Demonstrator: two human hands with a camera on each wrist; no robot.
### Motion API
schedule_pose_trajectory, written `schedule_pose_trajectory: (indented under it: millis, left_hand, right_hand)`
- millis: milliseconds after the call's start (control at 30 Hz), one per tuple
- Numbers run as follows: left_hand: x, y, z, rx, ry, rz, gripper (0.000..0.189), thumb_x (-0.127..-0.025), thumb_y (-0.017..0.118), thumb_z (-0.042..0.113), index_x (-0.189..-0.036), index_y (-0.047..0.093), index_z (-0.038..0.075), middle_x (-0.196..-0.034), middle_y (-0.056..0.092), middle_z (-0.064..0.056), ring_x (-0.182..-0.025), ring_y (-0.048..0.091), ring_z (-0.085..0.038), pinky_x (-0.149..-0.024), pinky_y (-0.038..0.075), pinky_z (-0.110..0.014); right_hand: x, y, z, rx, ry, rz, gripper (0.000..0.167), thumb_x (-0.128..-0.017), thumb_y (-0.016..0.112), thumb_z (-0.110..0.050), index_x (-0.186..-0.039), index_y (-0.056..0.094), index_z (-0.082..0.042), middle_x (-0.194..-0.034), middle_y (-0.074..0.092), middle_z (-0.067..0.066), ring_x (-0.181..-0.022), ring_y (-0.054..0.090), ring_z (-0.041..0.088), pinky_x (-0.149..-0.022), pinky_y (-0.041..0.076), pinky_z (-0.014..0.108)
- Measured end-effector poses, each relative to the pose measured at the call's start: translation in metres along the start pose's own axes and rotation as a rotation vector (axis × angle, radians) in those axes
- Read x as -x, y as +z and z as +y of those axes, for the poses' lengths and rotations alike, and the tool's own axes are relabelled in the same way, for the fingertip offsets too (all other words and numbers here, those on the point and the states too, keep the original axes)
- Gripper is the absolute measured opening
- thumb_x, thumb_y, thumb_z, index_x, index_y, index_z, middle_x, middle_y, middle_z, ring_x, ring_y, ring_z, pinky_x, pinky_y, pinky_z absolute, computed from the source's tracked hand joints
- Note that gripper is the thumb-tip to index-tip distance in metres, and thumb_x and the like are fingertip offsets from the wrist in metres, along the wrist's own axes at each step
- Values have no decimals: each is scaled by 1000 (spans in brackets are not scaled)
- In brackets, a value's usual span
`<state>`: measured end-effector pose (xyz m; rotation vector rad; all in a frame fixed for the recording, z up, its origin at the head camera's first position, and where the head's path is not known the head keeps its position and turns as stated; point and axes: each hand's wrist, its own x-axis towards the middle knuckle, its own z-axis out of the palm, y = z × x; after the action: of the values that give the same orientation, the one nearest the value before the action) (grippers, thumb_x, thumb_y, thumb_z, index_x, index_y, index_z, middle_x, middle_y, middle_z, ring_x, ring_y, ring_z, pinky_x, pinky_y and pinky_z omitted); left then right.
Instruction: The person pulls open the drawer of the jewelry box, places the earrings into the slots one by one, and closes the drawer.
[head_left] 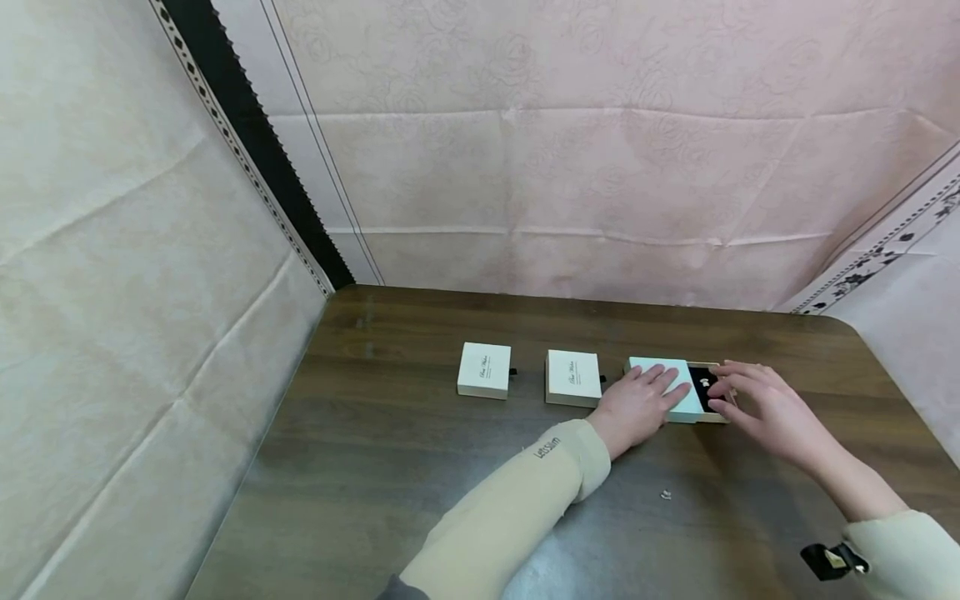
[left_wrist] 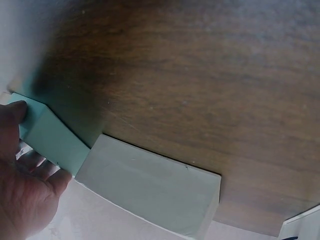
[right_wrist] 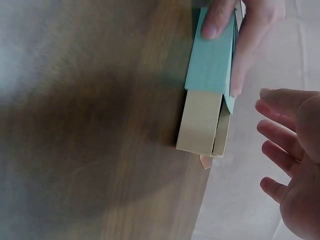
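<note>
A teal sliding jewelry box point(head_left: 686, 403) lies on the table, its drawer point(right_wrist: 200, 122) partly pulled out to the right. My left hand point(head_left: 633, 408) holds the teal sleeve, with the thumb on the near side and the fingers over the top. Inside the drawer is a black insert point(head_left: 702, 392) bearing a small shiny piece point(head_left: 705, 382), too small to identify. Over the drawer's right end is my right hand point(head_left: 772, 412). Its fingers are loosely bent and hold nothing, apart from the box in the right wrist view.
Two white boxes with dark pull tabs, one at the left point(head_left: 484, 372) and one in the middle point(head_left: 573, 378), stand in line with the teal box. A tiny shiny piece point(head_left: 666, 494) lies on the brown table point(head_left: 360, 467) nearer me. Pale cloth point(head_left: 600, 192) hangs behind.
</note>
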<state>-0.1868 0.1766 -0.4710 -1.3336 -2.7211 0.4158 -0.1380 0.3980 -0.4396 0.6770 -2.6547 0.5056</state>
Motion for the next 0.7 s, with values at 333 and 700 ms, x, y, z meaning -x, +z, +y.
schedule_pose_trajectory:
  millis: [333,700]
  left_hand:
    - [1,-1,-1,-8,3,-6,64,-114,44,49,-172,21,35,-177,23,9,-162,23,-9,-127,29,-27]
    - [1,0,-2,-5,10,12,65,-114,46,50,-172,21,35,-176,24,9,-162,24,-10,-126,30,-26]
  right_hand:
    - [11,2,-17,-27,-116,33,39,-64,92,7,-95,77,-13,-117,76,16,-109,61,33,-120,15,8]
    - [24,2,-35,-39,-179,29,17,-87,90,-25,-95,77,-18,-116,76,13,-113,63,37,-127,15,18]
